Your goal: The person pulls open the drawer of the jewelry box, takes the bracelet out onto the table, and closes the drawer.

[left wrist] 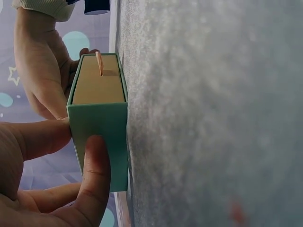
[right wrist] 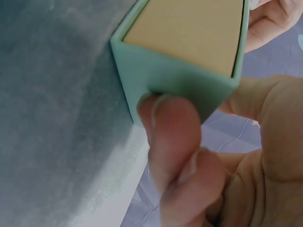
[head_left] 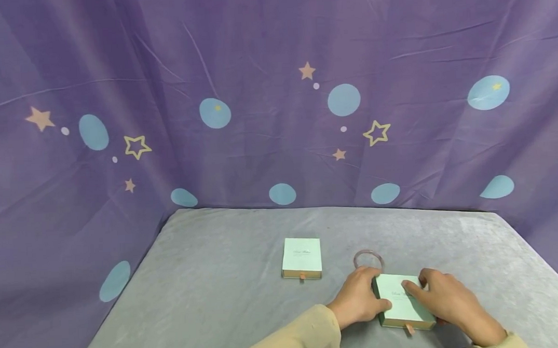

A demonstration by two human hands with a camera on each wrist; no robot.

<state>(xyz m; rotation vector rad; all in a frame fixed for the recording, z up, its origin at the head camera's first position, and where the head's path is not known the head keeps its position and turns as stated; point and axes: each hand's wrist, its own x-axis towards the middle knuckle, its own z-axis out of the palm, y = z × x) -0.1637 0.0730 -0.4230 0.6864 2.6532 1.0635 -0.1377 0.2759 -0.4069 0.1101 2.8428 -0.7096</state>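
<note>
A mint green gift box with a tan drawer and a small orange ribbon tab lies on the grey cloth at the right. My left hand grips its left side, with the thumb at the top edge and a finger against the side wall in the left wrist view. From the right, my right hand holds the same box, thumb over the top and curled fingers against its side. Just beyond the left hand lies a pinkish translucent bangle, its near part hidden by that hand.
A second, similar mint green box lies to the left of the hands, its ribbon tab facing me. Grey plush cloth covers the table. Purple curtains with stars and blue spots stand behind and at both sides.
</note>
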